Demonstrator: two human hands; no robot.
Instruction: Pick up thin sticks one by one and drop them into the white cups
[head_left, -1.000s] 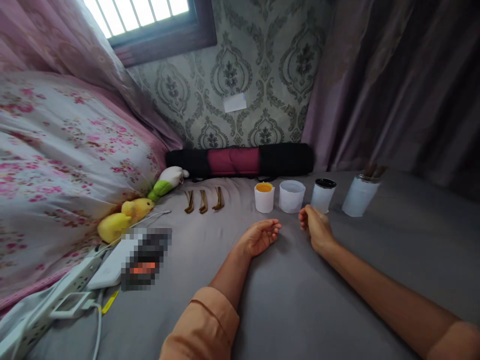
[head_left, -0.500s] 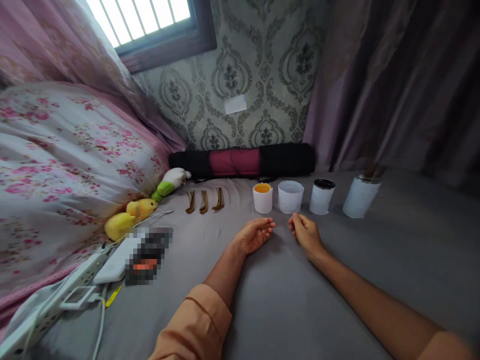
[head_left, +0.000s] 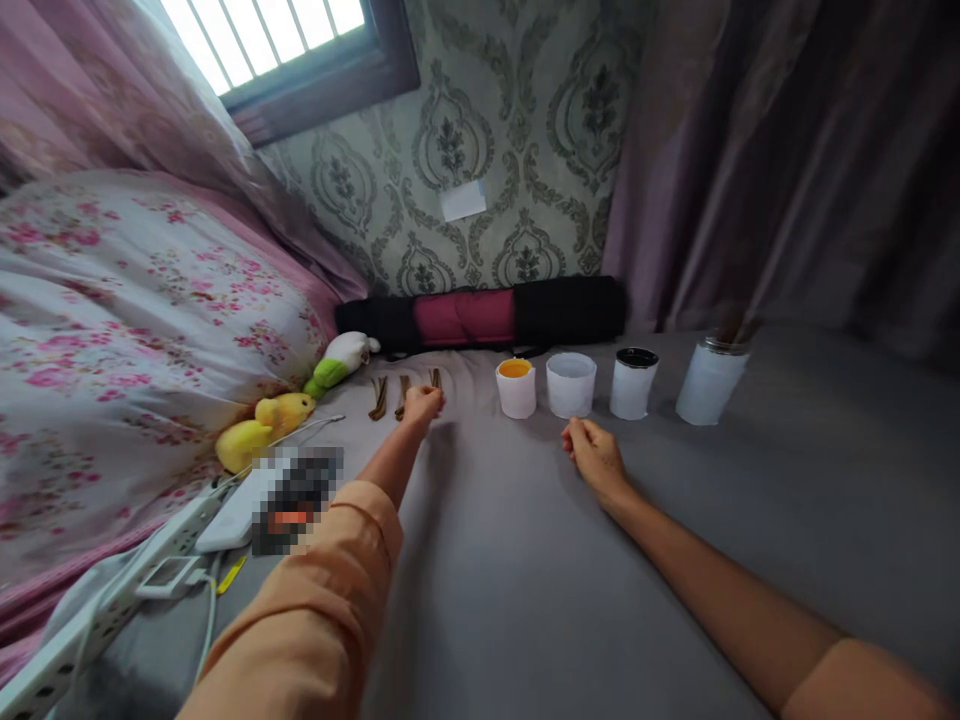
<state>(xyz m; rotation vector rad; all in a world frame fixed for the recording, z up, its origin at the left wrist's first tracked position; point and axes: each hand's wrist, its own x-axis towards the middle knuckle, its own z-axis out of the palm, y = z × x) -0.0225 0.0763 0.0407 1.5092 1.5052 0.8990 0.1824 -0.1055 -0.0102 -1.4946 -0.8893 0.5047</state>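
We're looking down past our own arms at a gray sheet (head_left: pixel 510 580). Our L forearm (head_left: pixel 390 460), in a rolled peach sleeve (head_left: pixel 322 600), slants fwd, its shadow just to the R. At its end the L hand (head_left: pixel 425 402) is back-up, fingers bent down at the R-most bundle (head_left: pixel 436 378), 1 of 3 brown ones in a row; whether they pinch it or only hover, we can't tell. The middle bundle (head_left: pixel 404 385) is partly hidden by that hand; the L-most bundle (head_left: pixel 378 398) shows whole. Our R forearm (head_left: pixel 697 565) angles in from the lower R corner. The R hand (head_left: pixel 596 457) is low over the sheet, fingers curled in twd the palm; the palm's hidden, so we can't tell how tight the grip is. Just beyond it stands a white tub (head_left: pixel 571 393), btwn a cup (head_left: pixel 517 400) w/ orange contents, on the L, and a black-rimmed can (head_left: pixel 631 393), on the R. Farther R: a taller jar (head_left: pixel 711 388) w/ blurred brown items poking out. Behind, a black & maroon roll (head_left: pixel 465 318) lies along the wall (head_left: pixel 517 135).
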